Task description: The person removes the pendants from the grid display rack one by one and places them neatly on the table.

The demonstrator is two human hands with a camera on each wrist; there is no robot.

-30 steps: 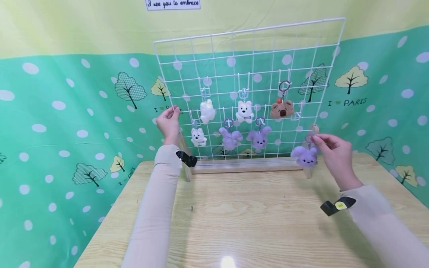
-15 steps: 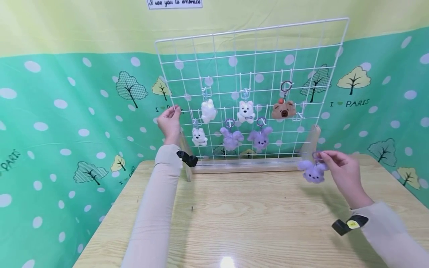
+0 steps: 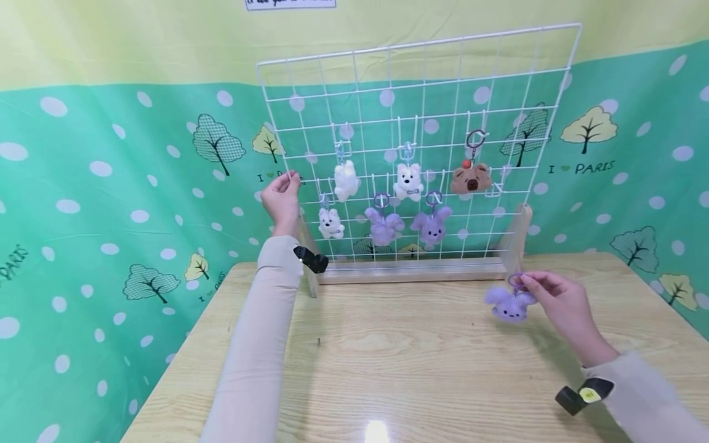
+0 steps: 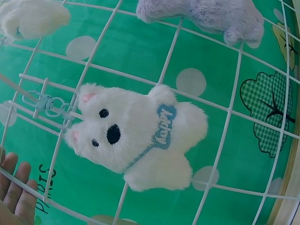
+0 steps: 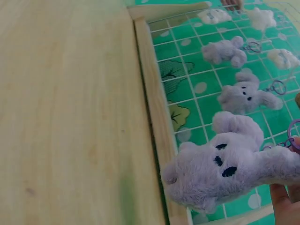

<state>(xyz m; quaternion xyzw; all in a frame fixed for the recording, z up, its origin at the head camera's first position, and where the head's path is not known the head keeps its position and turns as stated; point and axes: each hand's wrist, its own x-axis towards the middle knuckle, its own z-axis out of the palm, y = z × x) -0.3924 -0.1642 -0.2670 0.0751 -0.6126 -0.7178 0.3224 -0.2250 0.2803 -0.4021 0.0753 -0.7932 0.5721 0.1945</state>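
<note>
My right hand [image 3: 565,307] pinches the purple ring of a purple plush keychain [image 3: 509,306], which dangles in front of the rack's right foot. In the right wrist view the same plush [image 5: 220,168] hangs from its ring at the fingers. At the rack's left edge my left hand [image 3: 282,198] pinches the frame wire of the white wire grid [image 3: 419,46]. Close to that hand, a white plush dog [image 4: 136,136] hangs from a hook in the left wrist view. Two purple plushes [image 3: 383,227] hang in the lower row.
Above them hang two white plushes [image 3: 408,181] and a brown bear head [image 3: 471,178]. An unoccupied hook [image 3: 493,190] is at the grid's right. The grid stands in a wooden base [image 3: 410,271] at the back of the wooden table [image 3: 410,363], before a patterned curtain [image 3: 111,184].
My right hand has lowered with the purple plush, away from the grid's lower right side and over the table. My left hand stays at the grid's left edge.
</note>
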